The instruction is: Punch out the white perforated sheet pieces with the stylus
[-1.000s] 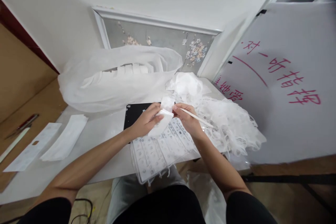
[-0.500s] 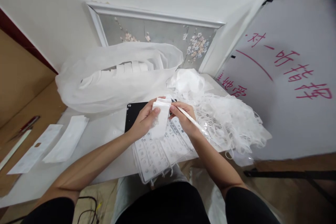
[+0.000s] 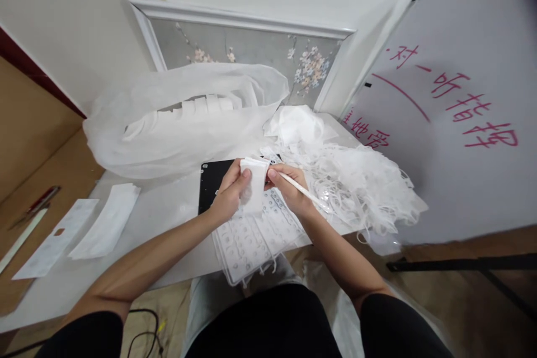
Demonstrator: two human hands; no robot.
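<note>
My left hand (image 3: 231, 190) is closed on a small white folded packet (image 3: 255, 190), its thumb lying across the front. My right hand (image 3: 291, 187) pinches a thin white stick (image 3: 304, 189), with its fingertips at the packet's upper right edge. Below both hands lie clear sheets with rows of small round marks (image 3: 243, 251), partly over a black board (image 3: 210, 179). A heap of white stringy material (image 3: 364, 184) lies just right of my right hand.
A translucent bag (image 3: 168, 145) with white strips stands behind. White sheets (image 3: 107, 221) and a red-handled tool (image 3: 42, 199) lie left. A framed flower picture (image 3: 251, 22) leans on the wall; a board with red writing (image 3: 461, 179) stands right.
The camera view has shifted slightly. My right fingertips have moved a little down from the packet's top corner, and the packet has tilted more upright in my left hand.
</note>
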